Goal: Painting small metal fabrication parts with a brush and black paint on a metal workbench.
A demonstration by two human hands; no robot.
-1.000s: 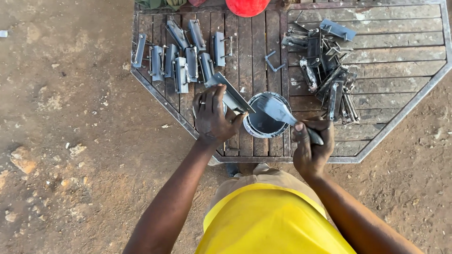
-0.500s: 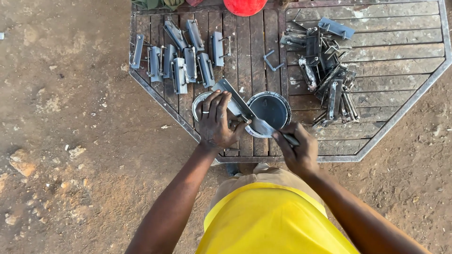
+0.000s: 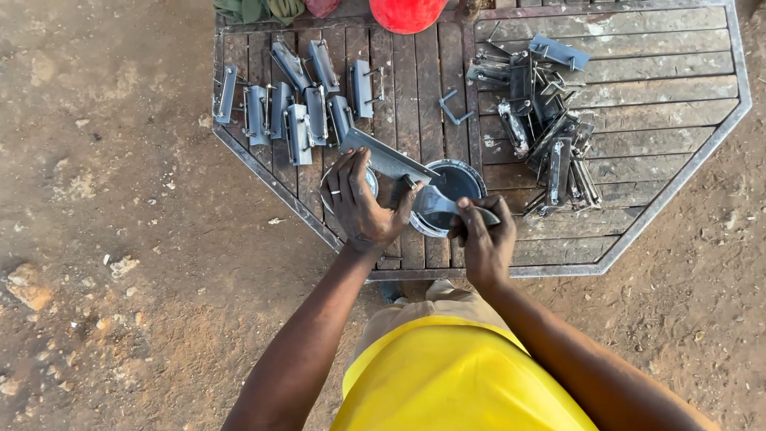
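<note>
Since half a second ago your right hand (image 3: 484, 239) has drawn the paintbrush (image 3: 447, 206) back from the flat metal bracket (image 3: 387, 156) to the near rim of the paint tin (image 3: 451, 185), its grey bristles now at the tin's 7 o'clock edge. Your left hand (image 3: 363, 203) has hardly shifted: fingers curled tight around the bracket's lower end, palm down, wrist bent upward, tilting the bracket toward 10 o'clock over the wooden table (image 3: 670, 104). Your right fingers are closed around the brush handle, knuckles up. Painted brackets (image 3: 295, 116) lie in a row at 11 o'clock, an unpainted heap (image 3: 546, 120) at 2 o'clock.
</note>
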